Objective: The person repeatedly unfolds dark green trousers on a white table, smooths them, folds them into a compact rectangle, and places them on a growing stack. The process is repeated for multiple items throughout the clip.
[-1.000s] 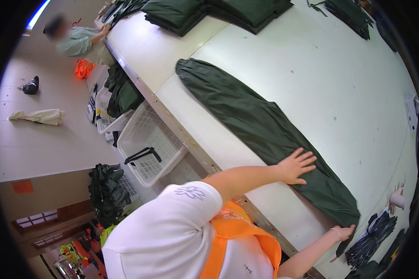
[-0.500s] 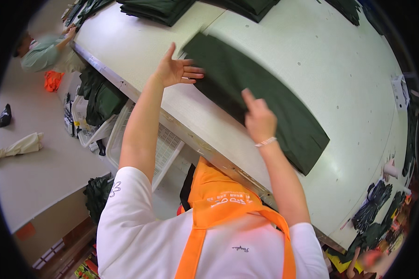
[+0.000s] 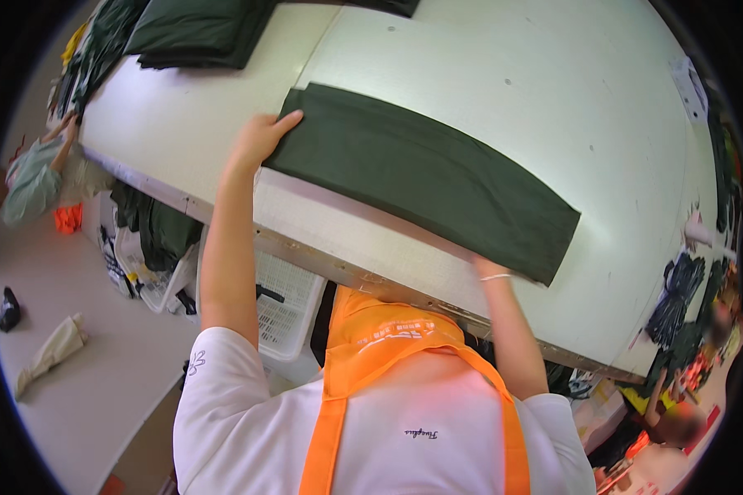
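Observation:
A long, folded piece of dark green cloth [image 3: 421, 169] lies slantwise on the white table [image 3: 470, 49] in front of me. My left hand [image 3: 266, 139] grips its left end, thumb on top and the other fingers hidden at the edge. Toward the cloth's right end, my right hand [image 3: 489, 268] reaches in from the near side. Its fingers are out of sight beneath the cloth's near edge, so their pose cannot be made out.
Stacked dark green folded cloth [image 3: 198, 33] lies at the table's far left. White plastic baskets [image 3: 289, 305] stand below the near edge, one with green cloth. A dark bundle of strips [image 3: 675, 297] rests at the right. Another person [image 3: 41, 177] works at the left.
My left hand has come down from above the cloth onto its left end. The right hand has left the cloth's top and slid under its near edge. The view has shifted.

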### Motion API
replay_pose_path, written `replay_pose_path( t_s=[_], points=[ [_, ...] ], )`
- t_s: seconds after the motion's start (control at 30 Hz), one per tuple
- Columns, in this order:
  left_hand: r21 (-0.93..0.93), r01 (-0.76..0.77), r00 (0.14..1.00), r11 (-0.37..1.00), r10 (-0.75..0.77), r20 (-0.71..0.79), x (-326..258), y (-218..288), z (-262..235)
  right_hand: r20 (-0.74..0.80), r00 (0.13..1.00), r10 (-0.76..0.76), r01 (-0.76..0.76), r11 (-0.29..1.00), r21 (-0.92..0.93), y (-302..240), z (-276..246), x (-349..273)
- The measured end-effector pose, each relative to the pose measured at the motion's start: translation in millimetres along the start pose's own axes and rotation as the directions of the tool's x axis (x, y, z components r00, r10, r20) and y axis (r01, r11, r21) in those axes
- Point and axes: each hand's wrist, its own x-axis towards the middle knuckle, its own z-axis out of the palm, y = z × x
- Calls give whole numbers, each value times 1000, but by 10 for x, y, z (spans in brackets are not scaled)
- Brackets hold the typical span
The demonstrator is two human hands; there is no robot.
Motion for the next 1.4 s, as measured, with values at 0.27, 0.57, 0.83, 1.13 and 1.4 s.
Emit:
replay_pose_path(
  t_s=[0.27,0.57,0.83,1.13,1.4],
  points=[
    [392,-143,960,909,224,-169,155,-125,436,205,978,-45,127,903,-410,382,-943,-640],
    [805,-458,644,377,765,8,-269,252,1049,-304,905,-297,168,907,-386,495,-1540,483],
    [847,-487,655,216,731,190,501,336,889,-141,990,6,-71,886,-458,1051,-1105,522],
    [410,-786,556,462,819,143,-709,754,2368,-11,953,304,-293,908,-298,567,-948,32],
    [340,-866,471,365,825,314,-615,546,2566,320,871,372,-440,880,177,240,-1166,-363]
  ],
)
